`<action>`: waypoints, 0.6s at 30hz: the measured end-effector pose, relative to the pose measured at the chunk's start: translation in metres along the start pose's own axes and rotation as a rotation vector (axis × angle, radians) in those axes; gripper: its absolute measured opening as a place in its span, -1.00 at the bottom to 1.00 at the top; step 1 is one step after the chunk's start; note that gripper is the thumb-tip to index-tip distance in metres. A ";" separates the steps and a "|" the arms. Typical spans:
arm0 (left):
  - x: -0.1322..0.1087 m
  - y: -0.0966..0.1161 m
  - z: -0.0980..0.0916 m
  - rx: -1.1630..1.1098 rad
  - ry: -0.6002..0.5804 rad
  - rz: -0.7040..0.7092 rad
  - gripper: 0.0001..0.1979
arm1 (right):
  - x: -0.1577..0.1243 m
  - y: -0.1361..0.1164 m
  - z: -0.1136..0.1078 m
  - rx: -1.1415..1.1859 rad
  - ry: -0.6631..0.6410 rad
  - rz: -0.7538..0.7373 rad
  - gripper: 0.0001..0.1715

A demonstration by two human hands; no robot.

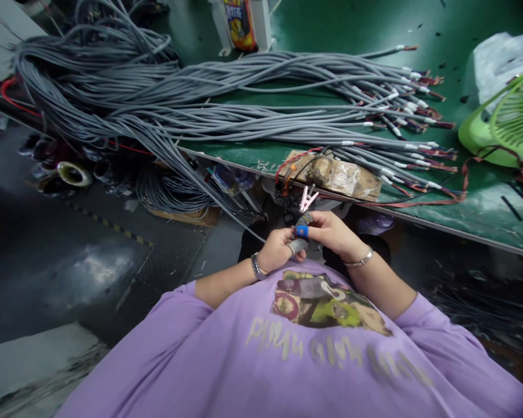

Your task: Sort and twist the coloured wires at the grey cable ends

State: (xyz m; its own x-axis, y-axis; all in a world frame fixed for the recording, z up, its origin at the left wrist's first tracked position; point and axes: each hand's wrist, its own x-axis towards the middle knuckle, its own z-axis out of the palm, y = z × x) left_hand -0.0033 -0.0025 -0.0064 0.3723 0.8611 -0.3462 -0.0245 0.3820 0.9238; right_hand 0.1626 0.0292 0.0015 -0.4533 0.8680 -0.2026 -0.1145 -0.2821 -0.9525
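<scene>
In front of my chest, below the bench edge, my two hands meet. My left hand (278, 251) is closed round the end of a grey cable (244, 226), which runs down to it from the bundle on the bench. Thin reddish wire ends show between the hands, partly hidden by fingers. My right hand (335, 233) is pinched at that spot, with a blue wrap (302, 231) on its thumb; what it grips is too small to make out. Grey wraps cover some fingertips. Just beyond the fingers is a pink clothespin (307, 200).
Many grey cables (226, 110) lie across the green bench (348, 26), their stripped ends to the right. A tape-wrapped wooden block (353, 180) sits at the front edge. At right stands a green fan (516, 116). Coiled cable (169, 194) lies below the bench on the left.
</scene>
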 end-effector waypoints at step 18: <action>0.008 0.000 -0.006 0.000 -0.016 0.085 -0.58 | 0.002 0.018 0.008 0.118 0.162 -0.099 -0.64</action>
State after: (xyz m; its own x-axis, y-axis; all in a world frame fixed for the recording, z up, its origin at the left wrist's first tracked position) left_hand -0.0055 0.0067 -0.0098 0.3833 0.8851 -0.2638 -0.0569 0.3078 0.9498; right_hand 0.1528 0.0227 -0.0141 -0.2882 0.9454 -0.1524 -0.2588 -0.2301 -0.9381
